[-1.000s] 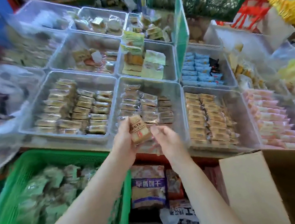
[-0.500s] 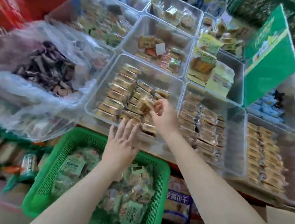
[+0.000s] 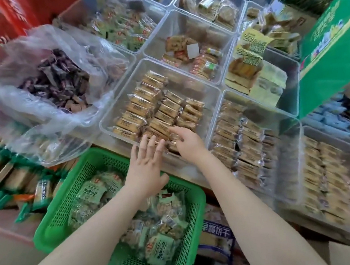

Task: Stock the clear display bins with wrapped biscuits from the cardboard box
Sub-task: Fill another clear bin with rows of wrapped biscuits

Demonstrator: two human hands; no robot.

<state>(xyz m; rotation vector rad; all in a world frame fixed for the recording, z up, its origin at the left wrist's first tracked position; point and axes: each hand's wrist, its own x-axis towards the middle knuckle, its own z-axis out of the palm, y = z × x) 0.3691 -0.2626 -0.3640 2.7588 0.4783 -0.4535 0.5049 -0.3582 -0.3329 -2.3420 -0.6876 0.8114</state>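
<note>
- wrapped biscuits (image 3: 155, 110) lie in rows in the clear display bin (image 3: 205, 90) at the table's front edge.
- left hand (image 3: 146, 166) fingers straight, released; right hand (image 3: 187, 141) grasps nothing visible.
- packs seem light, brittle, with slippery film; hold by the long sides.

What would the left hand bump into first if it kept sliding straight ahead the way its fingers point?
Most likely the wrapped biscuits in the clear bin. The left hand lies flat, its fingertips already at the bin's near edge, so the nearest row comes first, though depth is hard to judge.
</note>
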